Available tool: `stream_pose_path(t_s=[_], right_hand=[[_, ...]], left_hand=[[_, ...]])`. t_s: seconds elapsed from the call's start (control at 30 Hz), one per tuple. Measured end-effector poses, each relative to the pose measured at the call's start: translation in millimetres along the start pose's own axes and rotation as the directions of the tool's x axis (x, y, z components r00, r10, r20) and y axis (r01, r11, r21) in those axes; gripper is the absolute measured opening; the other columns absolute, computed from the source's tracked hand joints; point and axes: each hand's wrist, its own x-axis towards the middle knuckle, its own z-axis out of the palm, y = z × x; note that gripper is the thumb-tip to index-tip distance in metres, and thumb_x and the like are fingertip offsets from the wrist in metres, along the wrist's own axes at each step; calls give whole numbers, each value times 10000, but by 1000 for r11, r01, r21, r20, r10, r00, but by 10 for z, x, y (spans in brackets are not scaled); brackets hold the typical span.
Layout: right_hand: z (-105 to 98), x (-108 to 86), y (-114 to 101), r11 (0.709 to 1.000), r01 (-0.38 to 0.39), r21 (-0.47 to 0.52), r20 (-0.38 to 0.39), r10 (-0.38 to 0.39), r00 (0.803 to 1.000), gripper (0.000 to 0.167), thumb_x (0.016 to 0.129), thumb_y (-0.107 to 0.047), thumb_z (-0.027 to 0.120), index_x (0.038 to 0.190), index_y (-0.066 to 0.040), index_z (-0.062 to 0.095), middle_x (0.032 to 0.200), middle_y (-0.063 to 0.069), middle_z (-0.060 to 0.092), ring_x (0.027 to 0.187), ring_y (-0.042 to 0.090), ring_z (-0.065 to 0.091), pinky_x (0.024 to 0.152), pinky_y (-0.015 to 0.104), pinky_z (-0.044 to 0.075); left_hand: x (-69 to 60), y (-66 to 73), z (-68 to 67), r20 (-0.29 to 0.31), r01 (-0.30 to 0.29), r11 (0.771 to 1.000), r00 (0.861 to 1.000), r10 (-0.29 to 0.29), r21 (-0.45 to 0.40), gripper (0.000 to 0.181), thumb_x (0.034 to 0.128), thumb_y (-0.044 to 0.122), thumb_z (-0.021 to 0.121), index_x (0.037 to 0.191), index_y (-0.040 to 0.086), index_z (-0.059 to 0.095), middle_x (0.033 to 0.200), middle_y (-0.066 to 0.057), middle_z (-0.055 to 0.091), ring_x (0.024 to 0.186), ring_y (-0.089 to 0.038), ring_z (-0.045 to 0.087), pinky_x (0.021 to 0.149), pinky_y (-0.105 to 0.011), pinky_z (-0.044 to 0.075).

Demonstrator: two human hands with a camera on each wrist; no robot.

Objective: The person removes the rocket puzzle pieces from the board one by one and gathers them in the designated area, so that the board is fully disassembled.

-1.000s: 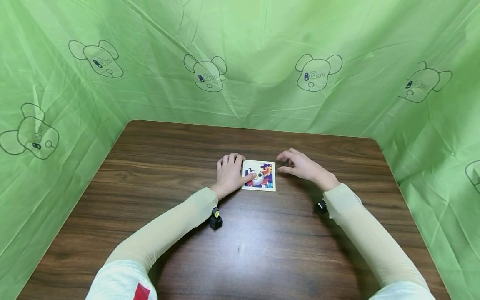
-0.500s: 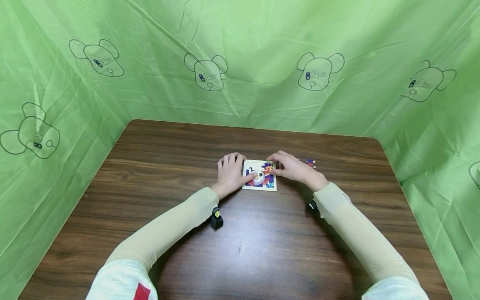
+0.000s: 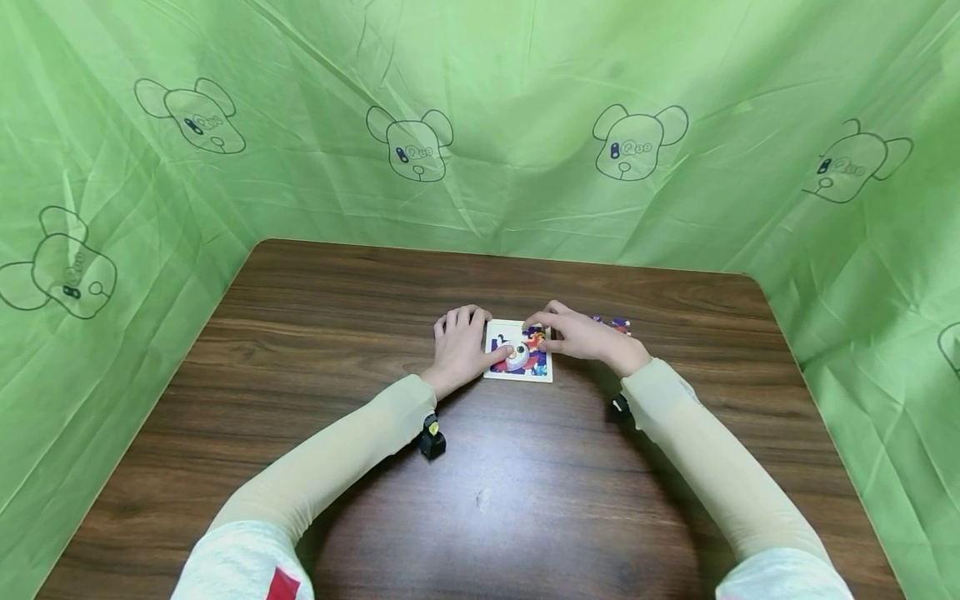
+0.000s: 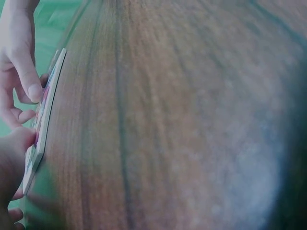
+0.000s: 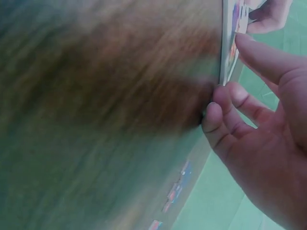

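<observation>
A small square jigsaw puzzle (image 3: 519, 372) in a white frame, with a colourful cartoon picture, lies at mid-table. My left hand (image 3: 459, 348) holds its left side, thumb on the picture and fingers along the edge. In the left wrist view, that thumb (image 4: 19, 139) presses on the puzzle's face. My right hand (image 3: 581, 333) is at the upper right part of the puzzle, thumb and forefinger bent over it. The right wrist view shows the right thumb (image 5: 261, 52) touching the picture and the other fingers bent at the frame's edge. Whether a piece sits between them is hidden.
Several loose puzzle pieces (image 3: 619, 323) lie on the brown wooden table (image 3: 337, 292) just beyond the right hand. Green cloth (image 3: 517, 75) with bear-head drawings hangs around the table's back and sides.
My right hand has moved left from beside the puzzle onto its upper right part, uncovering loose pieces behind it. The left hand and the puzzle have stayed in place.
</observation>
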Motion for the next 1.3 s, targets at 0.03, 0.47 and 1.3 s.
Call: stream_pose_path(t_s=[0.03, 0.47, 1.3], right_hand=[[-8, 2, -5, 1000, -6, 0, 10, 6, 1000, 407, 1008, -171, 700, 1408, -155, 628, 1287, 148, 526, 955, 247, 575, 911, 484, 508], [-83, 57, -113, 995, -97, 12, 126, 95, 987, 391, 1015, -167, 690, 1395, -159, 596, 1268, 179, 449, 1034, 300, 582, 952, 510, 500], [-8, 6, -131, 998, -37, -48, 23, 38, 999, 342, 1018, -110, 669, 1338, -179, 569, 1216, 159, 501, 806, 232, 606, 795, 435, 547]], left_hand=[[-1, 2, -2, 2, 0, 1000, 1000, 0, 0, 703, 889, 637, 731, 1351, 136, 560, 1435, -115, 497, 1389, -350, 371, 1174, -587, 215], [0, -2, 13, -16, -5, 1000, 1000, 5, -9, 698, 878, 622, 748, 1342, 132, 566, 1430, -123, 506, 1382, -354, 382, 1169, -590, 226], [-5, 6, 6, -22, -9, 1000, 1000, 9, -6, 696, 888, 617, 741, 1345, 122, 566, 1436, -135, 502, 1377, -358, 386, 1166, -587, 232]])
